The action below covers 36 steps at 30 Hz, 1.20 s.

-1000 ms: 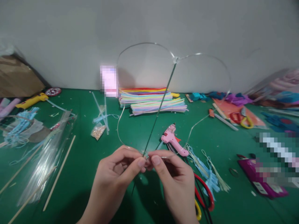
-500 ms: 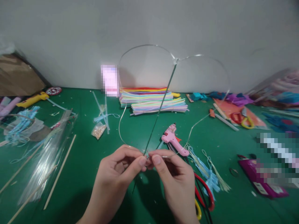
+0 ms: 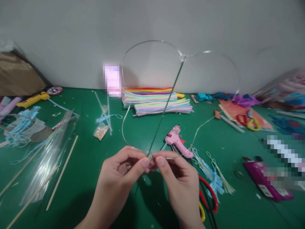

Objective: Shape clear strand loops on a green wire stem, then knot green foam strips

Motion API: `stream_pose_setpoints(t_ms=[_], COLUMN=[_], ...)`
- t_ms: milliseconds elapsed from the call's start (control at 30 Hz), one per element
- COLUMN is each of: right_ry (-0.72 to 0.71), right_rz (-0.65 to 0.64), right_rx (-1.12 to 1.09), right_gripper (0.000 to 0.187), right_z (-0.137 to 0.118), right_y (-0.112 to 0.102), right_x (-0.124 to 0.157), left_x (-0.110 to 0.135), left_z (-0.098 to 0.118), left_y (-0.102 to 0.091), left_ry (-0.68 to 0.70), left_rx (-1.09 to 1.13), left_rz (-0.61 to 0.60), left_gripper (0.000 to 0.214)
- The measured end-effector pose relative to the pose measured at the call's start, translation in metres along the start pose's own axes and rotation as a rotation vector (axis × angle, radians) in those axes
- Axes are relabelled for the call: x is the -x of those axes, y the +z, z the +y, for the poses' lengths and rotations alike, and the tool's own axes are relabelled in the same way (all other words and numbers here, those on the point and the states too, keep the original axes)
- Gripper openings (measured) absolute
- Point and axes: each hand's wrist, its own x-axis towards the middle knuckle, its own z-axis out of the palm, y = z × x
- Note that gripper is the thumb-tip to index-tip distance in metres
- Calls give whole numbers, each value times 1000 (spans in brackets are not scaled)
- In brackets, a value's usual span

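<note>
A heart-shaped loop of thin silvery wire [image 3: 152,40] stands up above the table, joined at its top notch to a dark green stick [image 3: 170,98] that runs down through its middle. My left hand [image 3: 121,175] pinches the stick and wire at the lower joint between thumb and forefinger. Beside it, my right hand [image 3: 179,181] pinches the right-hand wire close to the same joint. The fingertips of both hands almost touch, and they partly cover the joint. Below the hands the stick's lower end pokes out.
Behind the wire lie bundled coloured pipe cleaners [image 3: 162,106]. A pink glue gun [image 3: 178,141] and red-handled pliers [image 3: 212,197] are near my right hand. Scissors [image 3: 249,121] lie farther right. On the left are wooden sticks [image 3: 62,171], a clear plastic sleeve [image 3: 47,162] and a bead bag [image 3: 101,132].
The top of the wire heart and stick has shifted slightly up and to the right. Both hands keep their pinch at the lower joint.
</note>
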Motion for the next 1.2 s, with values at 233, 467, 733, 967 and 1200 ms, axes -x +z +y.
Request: stream_pose_setpoints(t_ms=[233, 467, 733, 967, 1200], right_ry=[3, 9, 5, 28, 61], right_rz=[10, -1, 3, -19, -33], right_rx=[11, 6, 9, -30, -64], right_gripper=[12, 13, 14, 13, 12], right_z=[1, 2, 0, 2, 3], right_y=[0, 2, 0, 2, 6], right_x=[1, 2, 0, 2, 2], left_x=[-1, 1, 2, 7, 10], left_z=[-1, -1, -6, -5, -9], left_y=[2, 4, 2, 6, 7], left_ry=[-67, -46, -10, 45, 114], left_rx=[125, 174, 147, 145, 51], left_rz=[45, 116, 119, 148, 205], left_gripper=[6, 16, 17, 21, 18])
